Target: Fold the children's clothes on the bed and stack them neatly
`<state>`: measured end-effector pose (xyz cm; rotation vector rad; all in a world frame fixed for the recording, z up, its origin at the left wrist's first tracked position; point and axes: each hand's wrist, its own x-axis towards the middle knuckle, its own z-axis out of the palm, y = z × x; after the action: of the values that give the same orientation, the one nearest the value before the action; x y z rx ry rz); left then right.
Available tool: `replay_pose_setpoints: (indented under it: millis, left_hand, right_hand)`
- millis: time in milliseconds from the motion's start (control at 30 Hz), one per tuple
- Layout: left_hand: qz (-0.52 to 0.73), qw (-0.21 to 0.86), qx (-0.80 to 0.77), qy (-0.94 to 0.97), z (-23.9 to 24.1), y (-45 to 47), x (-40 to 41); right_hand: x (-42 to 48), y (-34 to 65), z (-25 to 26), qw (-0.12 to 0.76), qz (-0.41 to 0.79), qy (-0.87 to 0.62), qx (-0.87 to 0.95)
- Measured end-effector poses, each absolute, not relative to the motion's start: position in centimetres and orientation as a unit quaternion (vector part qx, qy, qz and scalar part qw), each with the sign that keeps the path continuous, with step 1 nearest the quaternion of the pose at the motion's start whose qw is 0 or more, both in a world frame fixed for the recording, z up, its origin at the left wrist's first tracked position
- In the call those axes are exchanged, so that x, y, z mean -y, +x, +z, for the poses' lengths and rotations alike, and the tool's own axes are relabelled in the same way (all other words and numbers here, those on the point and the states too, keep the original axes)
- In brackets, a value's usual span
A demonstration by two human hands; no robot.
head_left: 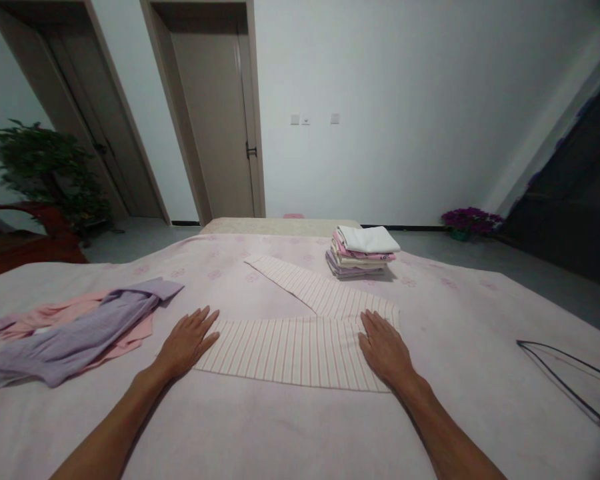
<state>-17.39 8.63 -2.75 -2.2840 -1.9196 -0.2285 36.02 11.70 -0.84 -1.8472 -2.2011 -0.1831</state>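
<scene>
A pink-and-white striped garment [300, 333] lies spread flat on the pink bed cover [260, 433], folded into a bent shape with one leg running back toward the far edge. My left hand [187, 341] rests flat at its left end, fingers stretched out and slightly apart. My right hand [384, 347] lies flat on its right end, fingers extended. Neither hand holds anything.
A stack of folded clothes [361, 252] sits behind the striped garment. A loose lilac garment [75, 337] lies over a pink one [55, 313] at the left. A dark-edged transparent bag [575, 380] lies at the right. Two doors, a potted plant [45, 170] and purple flowers [470, 219] stand beyond.
</scene>
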Motion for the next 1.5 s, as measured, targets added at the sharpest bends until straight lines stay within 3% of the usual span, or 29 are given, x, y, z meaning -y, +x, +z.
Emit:
replay_pose_setpoints:
  millis: [167,467,800,1233,1500]
  left_hand:
    - [-0.078,0.089,0.644,-0.756,-3.4,-17.6,-8.8]
    - [-0.064,0.097,0.637,-0.762,-3.6,-17.9,-8.9]
    - [-0.072,0.095,0.640,-0.759,-3.8,-17.9,-8.8]
    - [-0.079,0.120,0.631,-0.763,-4.8,-18.7,-9.0]
    - [-0.075,0.122,0.644,-0.752,-4.6,-18.2,-8.7]
  right_hand:
    - [-11.1,36.2,-0.4,0.165,-0.085,-0.657,0.730]
    - [-10.7,37.1,-1.2,0.103,-0.040,-0.704,0.701]
    - [-12.6,42.5,-2.7,0.200,-0.008,-0.741,0.642]
    - [-12.1,42.8,-1.0,0.234,0.007,-0.760,0.606]
    - [-11.8,42.3,-1.0,0.162,-0.017,-0.755,0.635]
